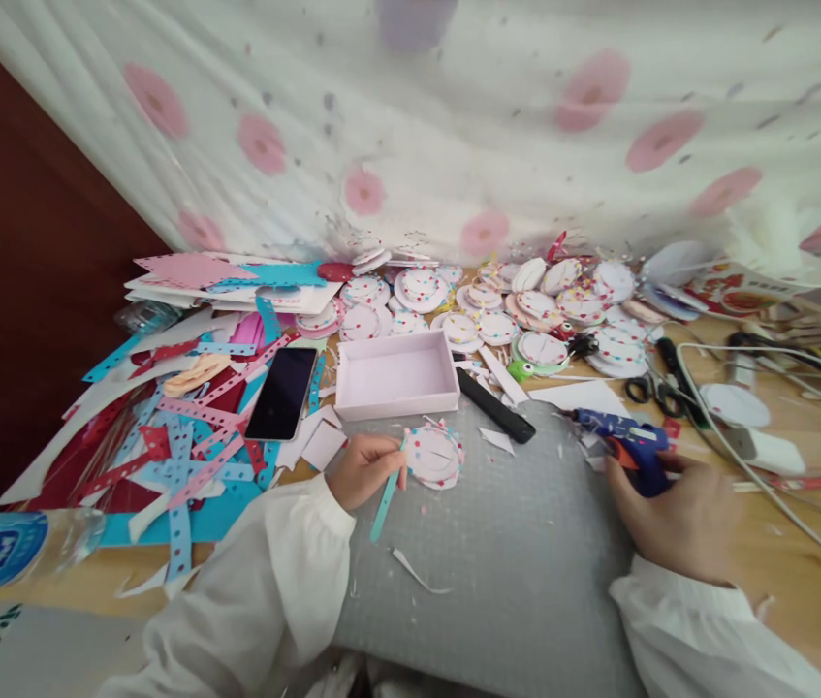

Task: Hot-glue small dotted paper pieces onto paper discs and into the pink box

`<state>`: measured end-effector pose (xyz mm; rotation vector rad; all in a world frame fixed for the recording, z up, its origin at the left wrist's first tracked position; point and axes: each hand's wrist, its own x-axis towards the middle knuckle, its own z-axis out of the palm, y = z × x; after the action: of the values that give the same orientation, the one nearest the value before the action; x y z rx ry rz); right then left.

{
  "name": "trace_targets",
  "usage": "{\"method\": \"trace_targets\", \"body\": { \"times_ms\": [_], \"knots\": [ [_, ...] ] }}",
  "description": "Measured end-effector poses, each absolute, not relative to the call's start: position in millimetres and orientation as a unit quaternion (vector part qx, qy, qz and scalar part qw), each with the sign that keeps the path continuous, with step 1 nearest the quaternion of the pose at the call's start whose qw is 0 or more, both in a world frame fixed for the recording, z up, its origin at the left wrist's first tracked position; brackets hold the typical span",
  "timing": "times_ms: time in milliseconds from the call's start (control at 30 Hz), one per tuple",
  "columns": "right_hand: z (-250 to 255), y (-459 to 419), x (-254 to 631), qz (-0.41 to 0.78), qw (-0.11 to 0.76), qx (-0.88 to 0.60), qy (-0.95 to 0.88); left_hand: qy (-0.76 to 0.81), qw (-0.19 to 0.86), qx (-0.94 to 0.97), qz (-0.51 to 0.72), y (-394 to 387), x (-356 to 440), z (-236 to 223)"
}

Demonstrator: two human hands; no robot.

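Note:
My left hand (pixel 366 472) pinches a narrow teal paper strip (pixel 383 506) at the left edge of a round white paper disc (pixel 435 454) rimmed with red and blue dots. Whether the fingers also grip the disc, I cannot tell. At the right, my right hand (pixel 686 514) is wrapped around a blue glue gun (pixel 620 433) with an orange trigger. Its nozzle points left over the far right part of the grey cutting mat (pixel 497 572). A thin curled white scrap (pixel 417 572) lies on the mat in front of the disc.
Beyond the mat stand an open white box (pixel 395 376), a black utility knife (pixel 495 405) and piles of dotted discs (pixel 417 288). A phone (pixel 282 393) lies among punched paper strips (pixel 178 485). At right are scissors (pixel 653 393), a white cable (pixel 715 427) and an adapter (pixel 766 449).

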<state>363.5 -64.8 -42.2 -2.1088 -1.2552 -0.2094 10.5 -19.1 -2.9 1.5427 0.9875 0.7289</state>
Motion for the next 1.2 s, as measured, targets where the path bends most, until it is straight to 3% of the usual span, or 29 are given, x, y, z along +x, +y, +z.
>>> {"method": "trace_targets", "body": {
  "times_ms": [100,200,300,467,733,900,1000,1100,1200],
  "knots": [
    [-29,-69,342,-0.185,0.375,-0.713,-0.563,0.431,0.547,0.652,0.299,-21,13,1],
    [-8,-76,293,-0.038,0.427,-0.569,-0.701,0.448,0.545,0.642,0.3,-26,16,2],
    [5,-80,236,0.021,0.386,-0.405,-0.829,0.457,0.544,0.633,0.308,-33,20,-1],
    [1,-72,184,-0.056,0.329,-0.297,-0.895,0.426,0.484,0.688,0.334,-41,26,-8],
    [-7,-70,185,-0.132,0.37,-0.231,-0.89,0.396,0.453,0.742,0.295,-45,30,-14],
    [-5,-66,195,-0.115,0.39,-0.231,-0.884,0.332,0.446,0.768,0.318,-46,26,-8],
    [-8,-61,206,-0.034,0.433,-0.267,-0.86,0.323,0.365,0.784,0.386,-44,20,-1],
    [-17,-63,212,0.122,0.55,-0.342,-0.752,0.39,0.286,0.758,0.437,-39,16,0],
    [-26,-70,212,0.248,0.6,-0.42,-0.634,0.397,0.284,0.763,0.424,-32,17,-4]
  ]
}}
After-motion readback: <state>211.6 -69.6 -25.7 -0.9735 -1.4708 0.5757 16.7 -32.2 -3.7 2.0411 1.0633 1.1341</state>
